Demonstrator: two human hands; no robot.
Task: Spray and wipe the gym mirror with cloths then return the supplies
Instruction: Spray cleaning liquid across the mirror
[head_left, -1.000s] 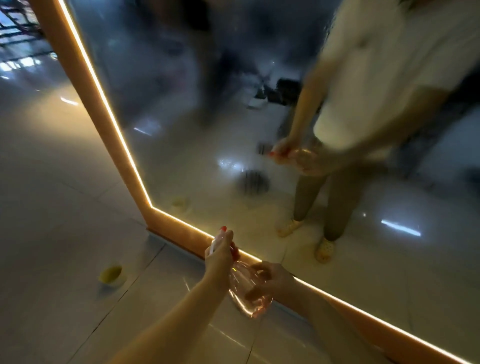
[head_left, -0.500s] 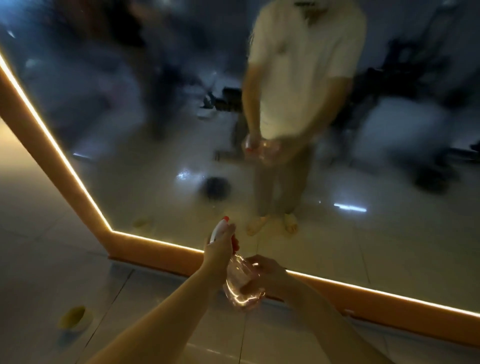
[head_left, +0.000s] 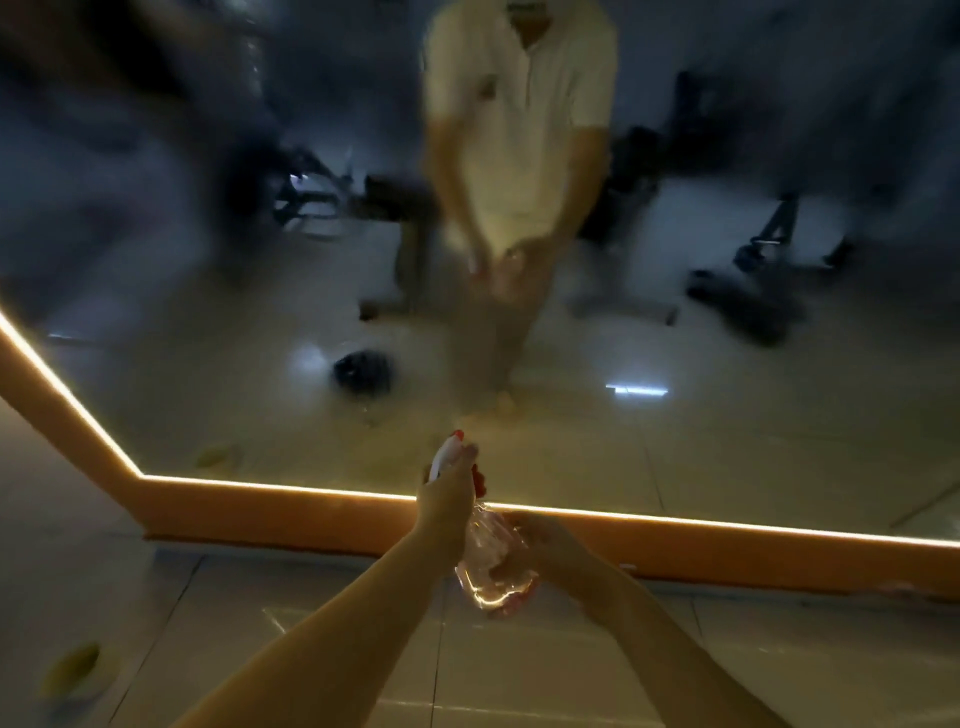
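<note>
A clear spray bottle (head_left: 493, 571) with a white and red trigger head is held in front of me, its nozzle pointing at the gym mirror (head_left: 675, 415). My left hand (head_left: 449, 501) grips the bottle's neck and trigger head. My right hand (head_left: 540, 545) curls round the bottle's clear body from the right. The mirror is large, with an orange frame (head_left: 311, 512) and a lit strip along its edge. It reflects me holding the bottle. No cloth is in my hands.
A yellowish object (head_left: 72, 670) lies on the tiled floor at the lower left. The mirror reflects dark gym machines and a dark round object on the floor. The mirror's frame meets the floor just beyond my hands.
My view has swung to the right along the mirror, so the frame's corner now sits at the far left. Both hands keep the same hold on the bottle.
</note>
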